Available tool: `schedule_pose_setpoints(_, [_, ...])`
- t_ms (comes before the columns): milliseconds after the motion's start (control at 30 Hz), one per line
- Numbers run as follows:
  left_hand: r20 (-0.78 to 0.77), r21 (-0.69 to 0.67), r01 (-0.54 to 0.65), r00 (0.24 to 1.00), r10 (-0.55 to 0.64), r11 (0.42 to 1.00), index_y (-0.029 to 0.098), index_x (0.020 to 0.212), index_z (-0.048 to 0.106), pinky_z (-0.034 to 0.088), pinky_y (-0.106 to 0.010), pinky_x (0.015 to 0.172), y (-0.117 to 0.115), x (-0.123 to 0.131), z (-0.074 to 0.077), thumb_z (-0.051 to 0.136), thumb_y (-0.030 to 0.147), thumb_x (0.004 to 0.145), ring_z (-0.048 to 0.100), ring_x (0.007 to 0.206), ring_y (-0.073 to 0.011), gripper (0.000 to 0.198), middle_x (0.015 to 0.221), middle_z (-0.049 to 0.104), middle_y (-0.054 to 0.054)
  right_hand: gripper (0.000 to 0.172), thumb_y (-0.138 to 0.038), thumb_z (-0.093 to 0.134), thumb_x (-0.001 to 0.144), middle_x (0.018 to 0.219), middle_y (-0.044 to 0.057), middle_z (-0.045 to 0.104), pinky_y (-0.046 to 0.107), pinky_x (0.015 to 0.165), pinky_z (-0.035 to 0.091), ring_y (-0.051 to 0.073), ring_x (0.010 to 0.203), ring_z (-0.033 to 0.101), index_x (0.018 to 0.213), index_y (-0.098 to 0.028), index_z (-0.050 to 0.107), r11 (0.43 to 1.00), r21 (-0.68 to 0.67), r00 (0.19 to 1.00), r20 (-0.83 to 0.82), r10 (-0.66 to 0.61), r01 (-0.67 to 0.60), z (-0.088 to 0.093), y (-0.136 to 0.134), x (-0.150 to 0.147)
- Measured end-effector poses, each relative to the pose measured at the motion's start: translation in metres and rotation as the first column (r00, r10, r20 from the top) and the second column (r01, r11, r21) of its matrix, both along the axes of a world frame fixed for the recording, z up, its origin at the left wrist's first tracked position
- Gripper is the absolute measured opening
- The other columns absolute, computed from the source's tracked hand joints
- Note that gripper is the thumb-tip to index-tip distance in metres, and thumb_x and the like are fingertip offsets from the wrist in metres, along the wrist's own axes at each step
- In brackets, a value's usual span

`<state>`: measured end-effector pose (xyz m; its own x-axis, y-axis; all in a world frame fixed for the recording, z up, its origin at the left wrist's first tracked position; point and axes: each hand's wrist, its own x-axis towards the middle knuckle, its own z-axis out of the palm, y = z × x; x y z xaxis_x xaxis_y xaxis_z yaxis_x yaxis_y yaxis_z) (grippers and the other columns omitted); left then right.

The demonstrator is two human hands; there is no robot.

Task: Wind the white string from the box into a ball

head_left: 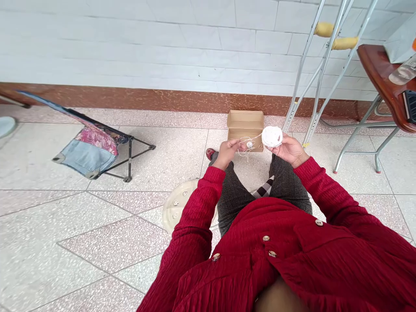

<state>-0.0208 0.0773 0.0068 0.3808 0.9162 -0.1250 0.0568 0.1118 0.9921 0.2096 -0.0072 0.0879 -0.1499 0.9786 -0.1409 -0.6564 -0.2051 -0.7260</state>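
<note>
My right hand [291, 151] grips a white ball of string [272, 136] from its right side, thumb and fingers pressed to it. Opposite it, my left hand [229, 152] is closed in a pinch on loose strands of the same string. Thin loops of string [247, 147] hang beside my left fingertips, and a strand runs across to the ball. Below and beyond both hands, an open cardboard box [245, 118] rests on the floor with its lid raised. A small round whitish thing shows among the loops; I cannot make out what it is.
A folding chair [94, 151] stands to the left. Metal crutches [321, 65] with yellow grips lean on the wall at right, near a brown table [377, 73] holding a bottle [403, 73]. A pale round stool [175, 203] is partly under me.
</note>
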Motion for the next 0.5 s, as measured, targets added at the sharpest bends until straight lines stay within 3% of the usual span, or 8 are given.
schedule_pose_setpoints(67, [-0.156,0.126,0.094,0.985,-0.074,0.987,0.015,0.092,0.077,0.050,-0.045,0.107,0.000,0.007,0.001,0.068,0.028,0.085,0.073,0.101,-0.0257,0.017,0.097,0.080,-0.010,0.058,-0.017,0.075,0.063,0.091,-0.001,0.074,0.023,0.062,0.059,0.014,0.074,0.068,0.119,-0.024,0.060,1.000,-0.005,1.000,0.002,0.016,-0.016,0.002,0.003,-0.003])
schedule_pose_setpoints(133, [-0.217,0.234,0.158,0.970,-0.107,0.959,0.015,0.107,0.078,0.045,-0.045,0.114,-0.002,0.018,0.007,0.065,0.022,0.085,0.068,0.118,-0.0272,0.026,0.120,0.077,-0.011,0.054,-0.019,0.075,0.066,0.089,0.000,0.074,0.023,0.059,0.058,0.014,0.071,0.068,0.118,-0.023,0.060,0.999,-0.007,0.999,0.038,0.035,-0.034,0.003,0.006,-0.006])
schedule_pose_setpoints(267, [-0.083,0.383,0.127,0.991,-0.102,0.915,0.017,0.132,0.068,0.043,-0.041,0.117,-0.005,0.040,0.021,0.065,0.023,0.086,0.060,0.134,-0.0264,0.047,0.142,0.067,-0.012,0.046,-0.019,0.076,0.073,0.090,0.003,0.075,0.021,0.052,0.055,0.014,0.067,0.070,0.117,-0.019,0.062,0.996,-0.028,0.983,0.157,0.093,-0.090,0.006,0.012,-0.011])
schedule_pose_setpoints(367, [-0.061,0.347,0.101,0.994,-0.085,0.932,0.015,0.118,0.073,0.049,-0.041,0.108,-0.005,0.054,0.025,0.069,0.024,0.082,0.067,0.120,-0.0279,0.037,0.124,0.076,-0.011,0.044,-0.020,0.078,0.073,0.089,0.003,0.075,0.018,0.049,0.052,0.014,0.066,0.071,0.113,-0.017,0.063,0.994,-0.033,0.980,0.170,0.107,-0.103,0.010,0.012,-0.015])
schedule_pose_setpoints(433, [-0.071,0.275,0.124,0.992,-0.108,0.953,0.013,0.099,0.076,0.053,-0.040,0.100,-0.008,0.059,0.023,0.071,0.027,0.083,0.071,0.105,-0.0270,0.022,0.104,0.079,-0.009,0.044,-0.020,0.079,0.072,0.090,0.003,0.075,0.018,0.049,0.053,0.014,0.067,0.071,0.113,-0.017,0.063,0.995,-0.036,0.981,0.165,0.100,-0.095,0.014,0.011,-0.016])
schedule_pose_setpoints(500, [-0.056,0.220,0.163,0.986,-0.155,0.962,0.014,0.085,0.076,0.054,-0.038,0.095,-0.016,0.061,0.021,0.070,0.034,0.087,0.071,0.095,-0.0251,0.021,0.089,0.078,-0.007,0.045,-0.020,0.079,0.072,0.093,0.003,0.075,0.019,0.051,0.055,0.014,0.068,0.071,0.114,-0.017,0.063,0.997,-0.034,0.983,0.171,0.069,-0.064,0.019,0.013,-0.014])
